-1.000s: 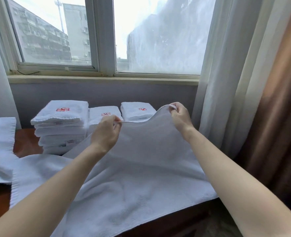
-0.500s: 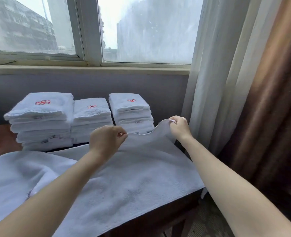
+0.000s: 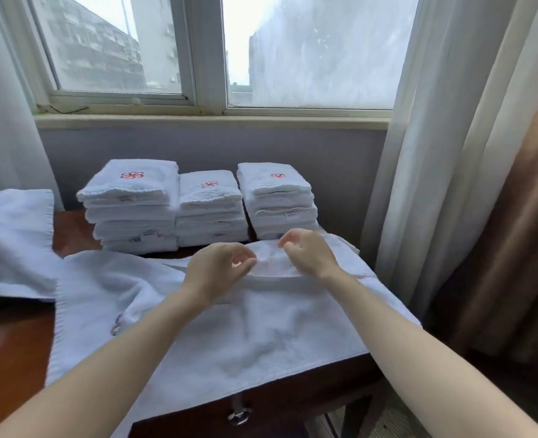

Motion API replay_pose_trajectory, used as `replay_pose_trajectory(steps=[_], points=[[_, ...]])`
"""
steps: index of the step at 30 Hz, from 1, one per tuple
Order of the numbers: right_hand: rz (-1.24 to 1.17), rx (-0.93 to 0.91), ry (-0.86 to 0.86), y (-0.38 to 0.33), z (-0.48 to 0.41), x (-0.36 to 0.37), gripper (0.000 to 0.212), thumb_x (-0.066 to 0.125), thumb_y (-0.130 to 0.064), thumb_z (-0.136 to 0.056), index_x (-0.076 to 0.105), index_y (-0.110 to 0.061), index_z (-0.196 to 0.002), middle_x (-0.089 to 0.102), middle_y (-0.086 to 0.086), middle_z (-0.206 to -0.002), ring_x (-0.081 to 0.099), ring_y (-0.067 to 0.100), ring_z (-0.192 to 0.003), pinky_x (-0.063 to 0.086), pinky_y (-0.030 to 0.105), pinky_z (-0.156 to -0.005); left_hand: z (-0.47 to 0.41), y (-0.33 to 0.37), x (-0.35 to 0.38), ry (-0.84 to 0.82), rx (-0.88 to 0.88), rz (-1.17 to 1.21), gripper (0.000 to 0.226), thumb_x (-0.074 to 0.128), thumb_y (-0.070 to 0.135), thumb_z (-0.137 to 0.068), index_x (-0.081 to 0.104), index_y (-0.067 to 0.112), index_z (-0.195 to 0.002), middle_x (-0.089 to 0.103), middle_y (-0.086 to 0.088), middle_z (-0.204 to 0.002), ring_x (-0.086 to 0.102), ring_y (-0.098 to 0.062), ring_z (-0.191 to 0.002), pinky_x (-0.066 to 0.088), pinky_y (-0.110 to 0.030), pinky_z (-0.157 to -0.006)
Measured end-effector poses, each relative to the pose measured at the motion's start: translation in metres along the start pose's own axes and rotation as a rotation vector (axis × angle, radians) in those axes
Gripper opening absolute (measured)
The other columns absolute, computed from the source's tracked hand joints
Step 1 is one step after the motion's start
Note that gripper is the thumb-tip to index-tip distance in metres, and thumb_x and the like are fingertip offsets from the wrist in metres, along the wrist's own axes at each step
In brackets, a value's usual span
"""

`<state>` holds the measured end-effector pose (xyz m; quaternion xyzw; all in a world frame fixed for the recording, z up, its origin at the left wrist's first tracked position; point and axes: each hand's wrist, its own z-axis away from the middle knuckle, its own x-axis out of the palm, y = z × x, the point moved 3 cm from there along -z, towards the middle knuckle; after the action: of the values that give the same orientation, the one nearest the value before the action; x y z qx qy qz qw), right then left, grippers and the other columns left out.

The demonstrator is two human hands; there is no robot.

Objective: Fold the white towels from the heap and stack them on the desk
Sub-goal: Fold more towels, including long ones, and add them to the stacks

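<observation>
A white towel is lying spread across the wooden bench, three stacks of folded towels sitting behind it. Left hand and right hand are hovering just above its far fold, fingers loosely curled, gripping nothing.

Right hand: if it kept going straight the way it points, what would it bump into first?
Probably the right-hand stack of folded towels, just beyond the right hand, which hovers open over the spread towel. Depth is unclear; it might skim the towel's far edge first.
</observation>
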<state>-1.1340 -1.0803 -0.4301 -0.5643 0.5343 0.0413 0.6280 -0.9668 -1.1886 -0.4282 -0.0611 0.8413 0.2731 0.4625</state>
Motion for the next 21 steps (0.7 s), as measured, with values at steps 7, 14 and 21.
replay_pose_trajectory(steps=[7, 14, 21], points=[[-0.081, -0.176, -0.181, -0.084, -0.004, 0.07, 0.022, 0.053, -0.017, -0.089, 0.071, -0.024, -0.099, 0.072, -0.008, -0.106, 0.064, 0.011, -0.101, 0.049, 0.031, -0.094, 0.027, -0.075, -0.064, 0.094, -0.205, -0.02, 0.01, 0.064, 0.04, -0.09, 0.072, 0.035, -0.089, 0.068, 0.021, -0.084, 0.06, 0.003, -0.078, 0.045, -0.022, -0.067], [0.047, -0.226, -0.31, -0.139, -0.015, 0.126, 0.032, 0.053, -0.016, -0.088, 0.067, -0.023, -0.116, 0.068, -0.004, -0.116, 0.06, 0.016, -0.11, 0.048, 0.032, -0.095, 0.062, -0.149, -0.105, 0.069, -0.476, -0.155, 0.024, 0.06, 0.04, -0.092, 0.067, 0.03, -0.113, 0.065, 0.01, -0.114, 0.059, -0.013, -0.109, 0.052, -0.035, -0.088], [0.292, -0.178, -0.439, -0.151, -0.028, 0.151, 0.029, 0.059, -0.021, -0.076, 0.066, -0.026, -0.103, 0.067, -0.004, -0.101, 0.062, 0.02, -0.095, 0.049, 0.028, -0.068, 0.078, -0.19, -0.12, -0.017, -0.692, -0.272, 0.059, 0.06, 0.04, -0.091, 0.041, 0.022, -0.144, 0.048, -0.007, -0.139, 0.047, -0.027, -0.129, 0.045, -0.042, -0.094]])
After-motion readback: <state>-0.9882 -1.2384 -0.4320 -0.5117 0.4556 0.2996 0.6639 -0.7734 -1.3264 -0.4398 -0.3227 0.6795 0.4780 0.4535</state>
